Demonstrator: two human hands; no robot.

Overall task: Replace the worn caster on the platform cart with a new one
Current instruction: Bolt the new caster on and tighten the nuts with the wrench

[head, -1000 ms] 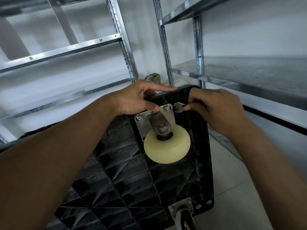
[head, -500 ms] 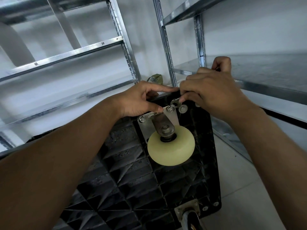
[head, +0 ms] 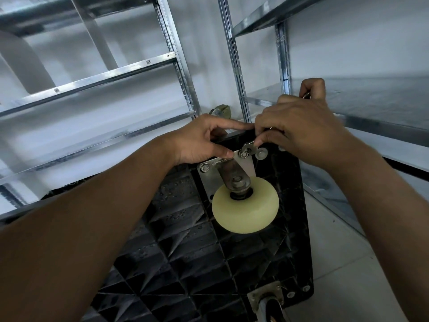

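At the far corner of the upturned platform cart [head: 185, 228], a cream-wheeled caster [head: 245, 211] sits with its mounting plate [head: 209, 182] against the black ribbed underside. The left hand [head: 199, 140] grips the cart's far edge, thumb pressed on the plate's corner and forefinger straight along the rim. The right hand [head: 299, 129] has its fingers clamped on a wrench [head: 248, 149], whose head rests on a plate bolt [head: 243, 155]. A second caster [head: 267, 296] shows at the near corner. Another wheel [head: 220, 111] lies beyond the cart, between the uprights of the steel shelving [head: 92, 80].
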